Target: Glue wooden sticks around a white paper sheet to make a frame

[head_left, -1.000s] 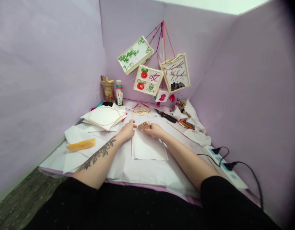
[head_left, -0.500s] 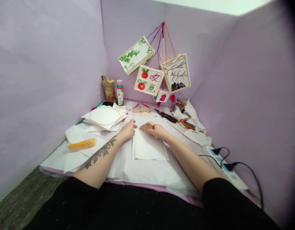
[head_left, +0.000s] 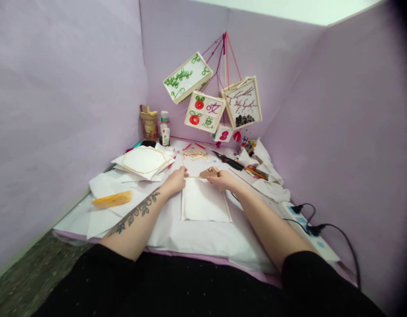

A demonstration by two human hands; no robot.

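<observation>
1. Head view: the person's left hand [head_left: 177, 179] is at the upper left corner of a rectangular white sheet with thin, pale edging [head_left: 206, 202], its fingers bent inward; whether they grip anything cannot be told.
2. The right hand [head_left: 222, 179] is closed around one end of a small, tan, block-like object [head_left: 208, 172], thumb and fingers on it, above the sheet's top edge.
3. A slim pale strip [head_left: 192, 177] spans the gap between the left fingers and the tan object, along that top edge.
4. The sheet lies flat on the white-covered table [head_left: 177, 240], between the forearms.
5. On the person's left are a pile of white, pale-rimmed, six-sided panels [head_left: 144, 160] and, nearer the body, a yellow-orange, elongated piece [head_left: 112, 199] on loose white paper [head_left: 102, 218].
6. Beyond the hands lie a loose heap of short, pale wooden sticks [head_left: 196, 155] and, right of it, black-handled pliers [head_left: 232, 163].
7. A white power strip with blue sockets [head_left: 307, 233] runs along the right side, with black plugs in it.
8. White, wood-framed boxes decorated with coloured designs [head_left: 205, 112] hang on purple and red cords before the lilac back wall [head_left: 276, 48].
</observation>
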